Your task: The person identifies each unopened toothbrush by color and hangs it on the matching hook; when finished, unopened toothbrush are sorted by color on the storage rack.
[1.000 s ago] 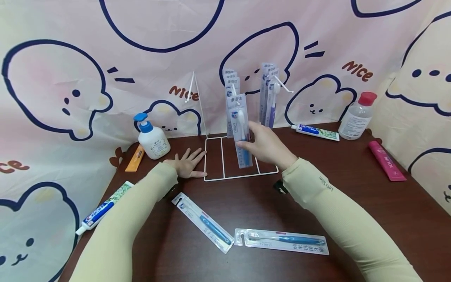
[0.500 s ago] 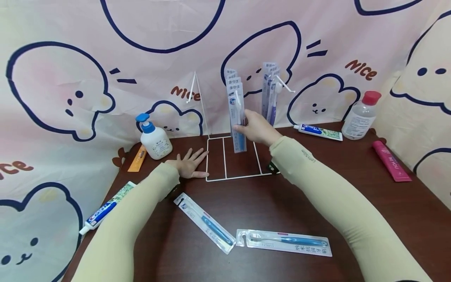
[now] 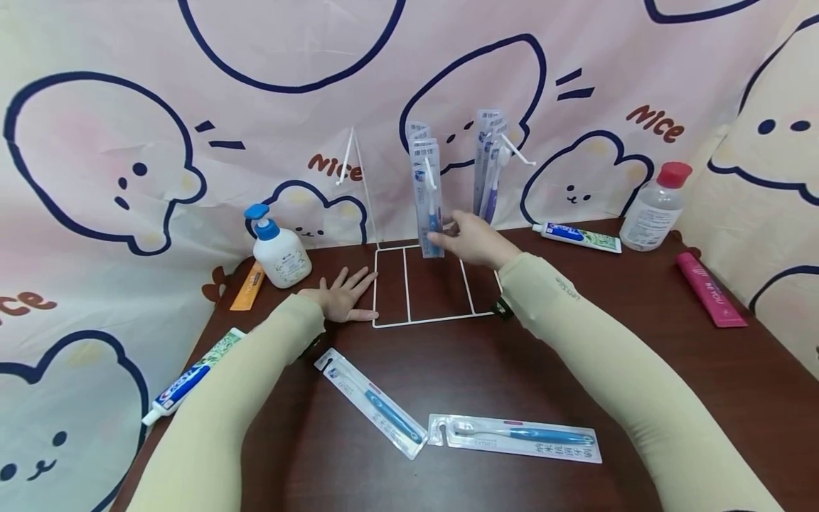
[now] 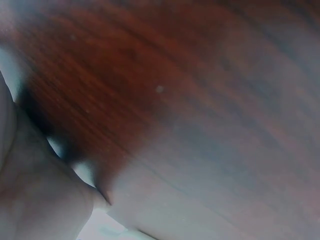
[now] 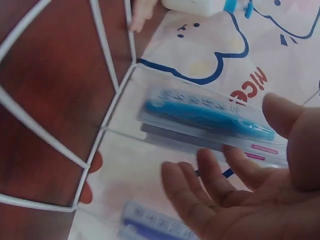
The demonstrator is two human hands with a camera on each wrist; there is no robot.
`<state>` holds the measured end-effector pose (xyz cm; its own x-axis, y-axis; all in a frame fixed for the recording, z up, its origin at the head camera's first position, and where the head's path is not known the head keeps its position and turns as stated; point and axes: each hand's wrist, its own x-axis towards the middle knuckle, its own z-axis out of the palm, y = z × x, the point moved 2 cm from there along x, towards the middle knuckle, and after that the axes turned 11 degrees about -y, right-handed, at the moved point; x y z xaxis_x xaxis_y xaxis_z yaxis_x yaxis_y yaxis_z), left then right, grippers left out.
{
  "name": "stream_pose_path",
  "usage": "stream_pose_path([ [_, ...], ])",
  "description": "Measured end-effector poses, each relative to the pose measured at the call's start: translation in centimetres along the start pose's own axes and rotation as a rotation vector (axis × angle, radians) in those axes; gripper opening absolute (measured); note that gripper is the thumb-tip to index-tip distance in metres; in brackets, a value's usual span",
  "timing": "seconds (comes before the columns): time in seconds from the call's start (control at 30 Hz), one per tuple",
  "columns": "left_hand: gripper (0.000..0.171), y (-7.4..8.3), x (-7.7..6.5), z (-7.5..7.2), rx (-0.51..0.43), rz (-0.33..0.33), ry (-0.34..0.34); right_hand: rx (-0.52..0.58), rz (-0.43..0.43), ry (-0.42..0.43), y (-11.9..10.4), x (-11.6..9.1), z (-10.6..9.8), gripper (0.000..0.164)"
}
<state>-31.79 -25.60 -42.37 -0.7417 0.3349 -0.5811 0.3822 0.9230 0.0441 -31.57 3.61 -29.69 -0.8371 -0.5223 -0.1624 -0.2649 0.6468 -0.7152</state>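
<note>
Blue toothbrush packs (image 3: 422,206) hang one behind another on the middle hook of a white wire rack (image 3: 435,320). Beside the front pack's lower end is my right hand (image 3: 473,238). In the right wrist view, its thumb and loosely bent fingers (image 5: 210,170) stand apart on either side of the packaged toothbrush (image 5: 210,117). My left hand (image 3: 342,295) lies with spread fingers on the table, index fingertip and thumb right at the rack's left base wire. In the left wrist view, only part of that hand (image 4: 45,195) shows, blurred.
Purple toothbrush packs (image 3: 489,171) hang on the right hook; the left hook (image 3: 346,160) is bare. Two blue toothbrush packs, one slanted (image 3: 377,409) and one crosswise (image 3: 521,435), lie in front. A pump bottle (image 3: 281,256), toothpaste tubes (image 3: 576,237) and a red-capped bottle (image 3: 652,210) stand or lie around.
The front toothbrush pack has moved back and up to the middle hook, against the others. My right hand followed, and its grip has loosened. My left hand has stayed put.
</note>
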Motion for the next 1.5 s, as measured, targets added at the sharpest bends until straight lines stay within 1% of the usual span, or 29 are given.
stream_pose_path([
  [0.1,0.097,-0.2,-0.1,0.3,0.0,0.0,0.0,-0.132,-0.001,-0.051,1.3,-1.7,1.5,0.058],
  [0.2,0.097,-0.3,-0.1,0.4,-0.009,0.012,0.005,-0.341,-0.014,-0.094,2.5,-4.7,3.9,0.059],
  [0.27,0.098,-0.3,0.0,0.5,-0.013,0.02,0.01,-0.467,-0.057,-0.124,3.2,-7.3,5.8,0.058],
  [0.33,0.099,-0.2,0.1,0.5,-0.013,0.022,0.011,-0.56,-0.12,-0.143,3.7,-9.9,7.7,0.059],
  [0.43,0.099,-0.2,0.1,0.3,-0.008,0.017,0.009,-0.648,-0.232,-0.152,4.1,-13.9,9.9,0.061],
  [0.53,0.099,-0.2,0.0,0.0,-0.014,0.017,0.01,-0.718,-0.318,-0.134,4.5,-17.1,11.3,0.062],
  [0.6,0.099,-0.2,0.0,-0.2,-0.018,0.025,0.014,-0.776,-0.348,-0.11,4.8,-18.7,11.9,0.061],
  [0.67,0.099,-0.2,0.0,-0.2,-0.021,0.029,0.017,-0.811,-0.357,-0.085,5.1,-19.8,12.5,0.06],
  [0.77,0.099,-0.3,0.1,-0.2,-0.012,0.025,0.019,-0.822,-0.367,-0.039,5.6,-20.8,13.2,0.055],
  [0.93,0.099,-0.2,0.1,-0.1,-0.023,0.022,0.028,-0.788,-0.381,0.016,6.0,-21.3,13.8,0.048],
  [0.97,0.099,-0.3,0.2,0.0,-0.031,0.022,0.028,-0.785,-0.387,0.032,6.0,-21.3,13.8,0.044],
  [1.07,0.099,-0.3,0.2,0.1,-0.042,0.012,0.016,-0.776,-0.407,0.084,6.0,-21.3,13.6,0.036],
  [1.13,0.098,-0.2,0.1,0.1,-0.04,0.014,0.021,-0.772,-0.401,0.097,6.1,-21.3,13.2,0.036],
  [1.17,0.098,-0.2,0.1,0.1,-0.04,0.012,0.022,-0.775,-0.391,0.095,6.1,-21.3,13.0,0.038],
  [1.23,0.097,0.0,-0.2,-0.1,-0.026,0.014,0.026,-0.784,-0.357,0.063,6.3,-21.4,12.6,0.042],
  [1.33,0.096,0.2,-0.4,-0.2,-0.013,0.02,0.032,-0.83,-0.315,0.034,6.4,-21.5,12.0,0.045],
  [1.43,0.096,0.2,-0.4,-0.2,-0.007,0.013,0.027,-0.866,-0.289,0.021,6.3,-21.4,11.2,0.035],
  [1.5,0.096,0.2,-0.3,-0.2,-0.01,0.012,0.02,-0.856,-0.268,0.022,6.0,-21.4,10.4,0.026],
])
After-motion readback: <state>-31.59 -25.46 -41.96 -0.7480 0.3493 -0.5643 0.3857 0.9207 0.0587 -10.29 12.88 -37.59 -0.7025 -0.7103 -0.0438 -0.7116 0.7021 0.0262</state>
